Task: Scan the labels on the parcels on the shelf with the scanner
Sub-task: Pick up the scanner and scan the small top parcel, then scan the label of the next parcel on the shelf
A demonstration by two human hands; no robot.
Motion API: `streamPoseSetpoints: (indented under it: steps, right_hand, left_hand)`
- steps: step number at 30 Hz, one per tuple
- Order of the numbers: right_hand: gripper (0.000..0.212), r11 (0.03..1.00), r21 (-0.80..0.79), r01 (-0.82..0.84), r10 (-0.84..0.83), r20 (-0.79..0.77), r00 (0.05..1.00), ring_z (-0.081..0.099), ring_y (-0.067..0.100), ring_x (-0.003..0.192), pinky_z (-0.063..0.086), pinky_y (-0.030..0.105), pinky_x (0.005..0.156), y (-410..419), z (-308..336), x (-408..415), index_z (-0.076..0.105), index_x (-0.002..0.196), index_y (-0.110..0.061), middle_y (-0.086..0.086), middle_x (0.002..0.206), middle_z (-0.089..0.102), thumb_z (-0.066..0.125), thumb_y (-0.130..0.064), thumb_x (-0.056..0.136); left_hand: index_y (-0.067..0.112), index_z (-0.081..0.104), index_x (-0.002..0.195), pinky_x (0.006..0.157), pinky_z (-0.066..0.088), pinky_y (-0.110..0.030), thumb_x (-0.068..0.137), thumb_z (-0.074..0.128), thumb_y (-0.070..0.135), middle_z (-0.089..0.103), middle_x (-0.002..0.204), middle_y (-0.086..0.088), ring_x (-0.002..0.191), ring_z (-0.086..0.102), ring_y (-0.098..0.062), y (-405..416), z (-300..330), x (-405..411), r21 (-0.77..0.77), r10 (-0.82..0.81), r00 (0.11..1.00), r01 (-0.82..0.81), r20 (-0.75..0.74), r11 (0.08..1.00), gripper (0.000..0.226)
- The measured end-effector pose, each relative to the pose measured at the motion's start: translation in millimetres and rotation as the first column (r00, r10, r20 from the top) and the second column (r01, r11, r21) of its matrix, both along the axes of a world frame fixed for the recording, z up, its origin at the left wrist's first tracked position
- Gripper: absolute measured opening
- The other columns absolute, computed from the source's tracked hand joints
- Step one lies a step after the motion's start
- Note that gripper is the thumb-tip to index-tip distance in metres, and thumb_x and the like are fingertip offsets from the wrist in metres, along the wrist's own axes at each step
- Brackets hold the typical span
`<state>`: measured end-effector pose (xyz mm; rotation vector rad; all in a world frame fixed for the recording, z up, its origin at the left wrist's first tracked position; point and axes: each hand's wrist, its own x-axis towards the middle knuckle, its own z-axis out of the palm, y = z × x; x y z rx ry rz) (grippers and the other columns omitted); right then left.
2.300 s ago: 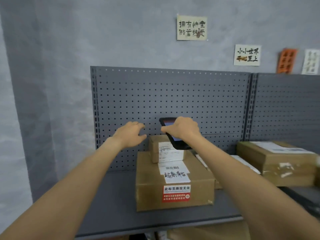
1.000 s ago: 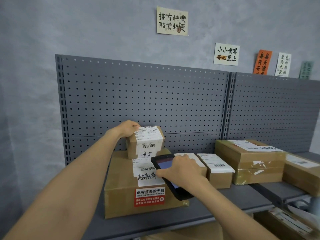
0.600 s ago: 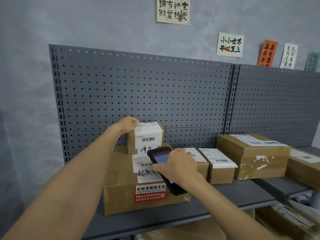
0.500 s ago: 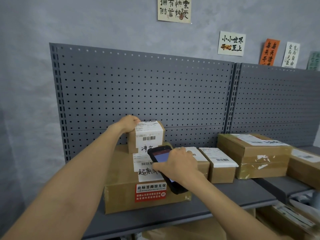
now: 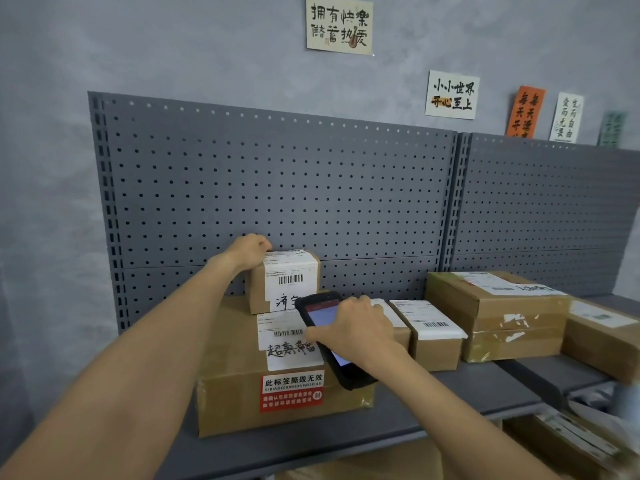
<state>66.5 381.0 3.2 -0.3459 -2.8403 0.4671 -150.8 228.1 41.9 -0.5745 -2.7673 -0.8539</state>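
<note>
A small cardboard parcel (image 5: 284, 282) stands tipped up on a large flat parcel (image 5: 228, 386), its white barcode label facing me. My left hand (image 5: 250, 249) grips its top back edge. My right hand (image 5: 356, 327) holds a black handheld scanner (image 5: 320, 308), screen lit, just below and in front of the small parcel's label and over the large parcel's white label (image 5: 284, 334). Both parcels rest on the grey shelf (image 5: 450, 393).
To the right on the shelf lie further labelled parcels: a narrow box (image 5: 433, 337), a bigger taped box (image 5: 495, 313) and another (image 5: 602, 344) at the edge. A grey pegboard (image 5: 277, 188) backs the shelf. More boxes sit on the level below (image 5: 568, 441).
My left hand has tipped the small parcel up so its label faces me. My right hand brought the scanner down from behind the stack to just in front of that label.
</note>
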Motion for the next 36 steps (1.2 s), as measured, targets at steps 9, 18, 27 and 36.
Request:
streamPoseSetpoints:
  steps: [9,18,27,36]
  right_hand:
    - [0.061,0.999,0.007,0.046,-0.046,0.006,0.999,0.051,0.033,0.108,0.043,0.037,0.079,38,8,1,0.055,0.099,-0.007,0.016,0.12,0.054,0.062,-0.062,0.074]
    - [0.076,0.985,-0.039,0.168,-0.168,-0.002,0.986,0.051,0.036,0.115,0.044,0.038,0.087,98,11,7,0.059,0.119,-0.002,0.017,0.126,0.054,0.061,-0.064,0.076]
    - [0.072,0.987,-0.015,0.158,-0.158,0.044,0.987,0.049,0.036,0.116,0.038,0.037,0.08,131,-2,8,0.059,0.11,-0.002,0.018,0.124,0.052,0.06,-0.065,0.076]
    - [0.055,0.99,-0.018,0.137,-0.135,0.058,0.989,0.051,0.031,0.1,0.038,0.034,0.073,134,-10,6,0.05,0.082,-0.008,0.013,0.1,0.049,0.062,-0.062,0.074]
  left_hand:
    - [0.006,0.045,0.063,0.057,0.035,-0.032,0.095,0.039,0.01,0.045,0.057,-0.002,0.052,0.034,-0.02,33,24,33,-0.016,0.01,0.941,-0.016,-0.337,1.0,0.032]
    - [0.01,0.07,0.113,0.091,0.049,-0.033,0.097,0.049,0.019,0.07,0.118,-0.007,0.106,0.065,-0.024,151,-33,77,-0.03,-0.314,0.931,0.314,-0.186,0.949,0.027]
    - [0.008,0.055,0.133,0.105,0.043,-0.037,0.098,0.048,0.025,0.057,0.138,-0.012,0.127,0.053,-0.028,165,-81,47,-0.102,-0.221,0.975,0.22,0.01,0.97,0.039]
    - [0.005,0.059,0.124,0.094,0.046,-0.038,0.097,0.045,0.037,0.062,0.129,-0.015,0.116,0.058,-0.031,168,-87,39,-0.193,-0.18,0.98,0.193,0.082,0.962,0.044]
